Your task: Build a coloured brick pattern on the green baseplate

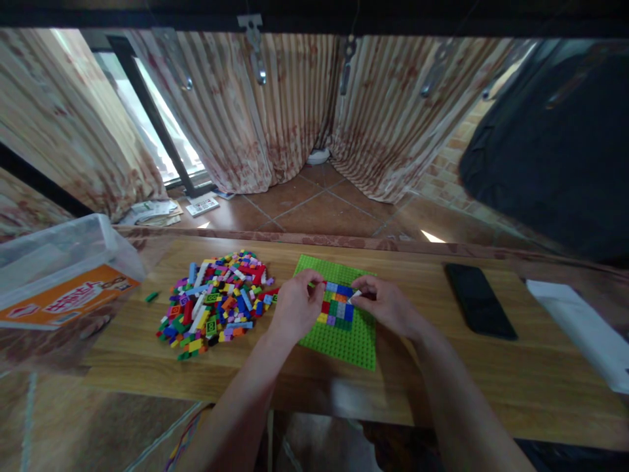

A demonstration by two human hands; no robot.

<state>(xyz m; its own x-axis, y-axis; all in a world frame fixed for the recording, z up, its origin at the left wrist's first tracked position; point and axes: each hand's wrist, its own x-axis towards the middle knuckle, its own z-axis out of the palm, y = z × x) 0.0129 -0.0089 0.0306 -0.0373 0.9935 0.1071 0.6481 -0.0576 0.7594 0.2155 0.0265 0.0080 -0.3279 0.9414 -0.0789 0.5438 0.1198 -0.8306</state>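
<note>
- Two bare hands meet over a green baseplate (344,341) on a wooden table (417,380): the left hand (295,308) curled narrow, its grip unclear; the right hand (386,305) pinching a small white brick (356,294).
- Coloured bricks (338,307) cover the plate's middle.
- A loose brick pile (216,301) lies left, a black phone (479,300) right (screen dark).
- Beyond: tiled floor (324,203), striped curtains (275,111).

Left hand (296,305): bare, no glove, ring or watch visible. Right hand (388,303): same, bare. Both forearms bare from 6 o'clock edge up to wrists; no sleeves in view. Fingernail detail too blurred to tell.
</note>
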